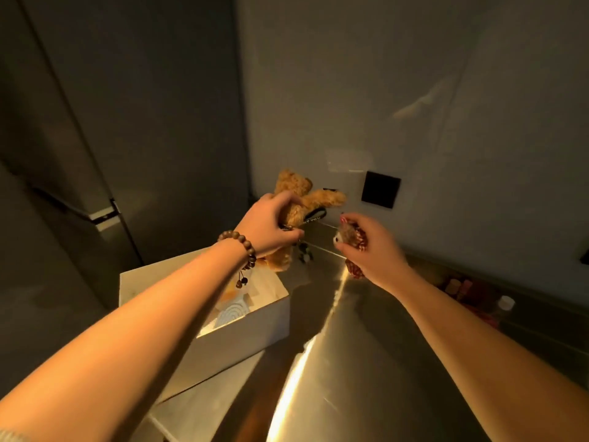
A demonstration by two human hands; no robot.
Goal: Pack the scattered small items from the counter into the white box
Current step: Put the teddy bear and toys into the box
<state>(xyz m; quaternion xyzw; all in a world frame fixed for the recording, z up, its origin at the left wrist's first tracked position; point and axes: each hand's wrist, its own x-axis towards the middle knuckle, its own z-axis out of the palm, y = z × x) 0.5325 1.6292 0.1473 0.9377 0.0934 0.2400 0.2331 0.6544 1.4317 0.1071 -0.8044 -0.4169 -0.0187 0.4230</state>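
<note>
White box (pixel 242 333) sits open at the left edge of the steel surface (pixel 366 362), w/ a pale arched item and other bits already inside. Above its far rim, left hand (pixel 271 226), beaded bracelet (pixel 242 247) on the wrist, grips a tan teddy bear (pixel 306 199) round the middle, fingers curled into the plush; a black strap (pixel 314 215) loops out by the thumb. Bear is held in the air, legs hanging toward the box.

Judged by looks: soft, light, squashy, not fragile. Body grip is fine; the strap could snag on the box rim, so tuck it in. It's bulky vs the space left, prob needs pressing down.

Right hand (pixel 363 247), near the surface's back edge, pinches a small furry toy (pixel 345 237) w/ red-and-white patterned fabric; also soft and light, a fingertip hold is enough.

Far right along the back edge: small bottles and jars (pixel 471 291), dim, hard to ID.
</note>
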